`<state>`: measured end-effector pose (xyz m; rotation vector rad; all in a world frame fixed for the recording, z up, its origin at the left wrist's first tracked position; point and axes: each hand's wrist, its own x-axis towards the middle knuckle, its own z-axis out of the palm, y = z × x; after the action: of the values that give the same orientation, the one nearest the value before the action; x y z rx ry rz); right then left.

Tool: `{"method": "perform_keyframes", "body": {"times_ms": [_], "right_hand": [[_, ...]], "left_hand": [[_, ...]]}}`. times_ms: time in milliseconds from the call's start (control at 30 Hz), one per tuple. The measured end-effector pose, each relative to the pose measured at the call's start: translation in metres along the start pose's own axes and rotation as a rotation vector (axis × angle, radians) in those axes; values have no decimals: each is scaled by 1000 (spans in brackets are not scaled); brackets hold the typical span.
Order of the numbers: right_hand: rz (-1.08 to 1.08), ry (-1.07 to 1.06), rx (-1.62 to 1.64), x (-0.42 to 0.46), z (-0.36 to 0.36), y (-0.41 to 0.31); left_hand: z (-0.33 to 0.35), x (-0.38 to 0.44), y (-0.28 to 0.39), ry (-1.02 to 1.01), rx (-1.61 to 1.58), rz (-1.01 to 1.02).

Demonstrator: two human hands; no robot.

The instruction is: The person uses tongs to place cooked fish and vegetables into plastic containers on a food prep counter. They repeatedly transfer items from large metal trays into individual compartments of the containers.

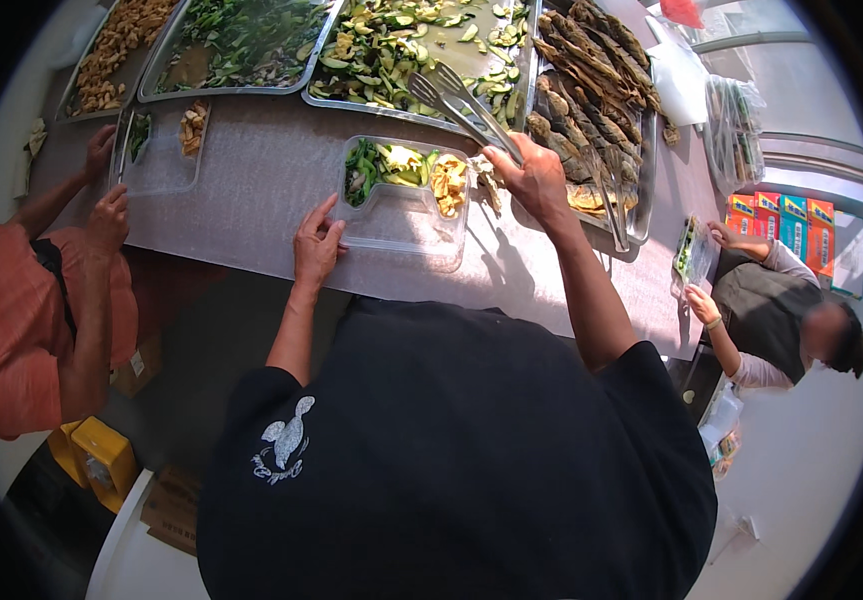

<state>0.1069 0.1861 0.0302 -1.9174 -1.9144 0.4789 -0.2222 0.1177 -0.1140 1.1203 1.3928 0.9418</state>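
Note:
My right hand (536, 176) grips metal serving tongs (461, 105). Their slotted heads are slightly apart over the near edge of a metal tray of sliced cucumber or zucchini (371, 64), with no food visible between them. My left hand (316, 244) holds the left edge of a clear plastic compartment container (401, 229) on the table. Along its far side are leafy greens (360, 172), pale-green slices with egg-like pieces (405, 163) and yellowish-brown pieces (448, 184). The large near compartment holds no food.
Trays of brown pieces (112, 64), leafy greens (251, 45) and whole fried fish (589, 112) line the far side. Another pair of tongs (607, 199) rests on the fish tray. Left, a co-worker (63, 315) touches another container (165, 169); right, a person (765, 311) holds a packed one (686, 251).

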Motion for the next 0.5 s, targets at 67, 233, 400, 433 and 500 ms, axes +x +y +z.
{"method": "perform_keyframes", "body": {"times_ms": [67,233,400,433,500], "right_hand": [[80,-9,-190,23,11,-6],[166,-15,-176,40,61,20],[149,15,-105,48,96,5],[106,53,-120,50,97,6],[32,73,-135,45,87,11]], "left_hand": [[2,-8,-1,-15,9,9],[4,-42,1,-86,15,-56],[14,-75,-22,-95,-56,-124],[19,-78,-23,-110,-47,-125],[33,-82,-25,-131,-36,-125]]}}
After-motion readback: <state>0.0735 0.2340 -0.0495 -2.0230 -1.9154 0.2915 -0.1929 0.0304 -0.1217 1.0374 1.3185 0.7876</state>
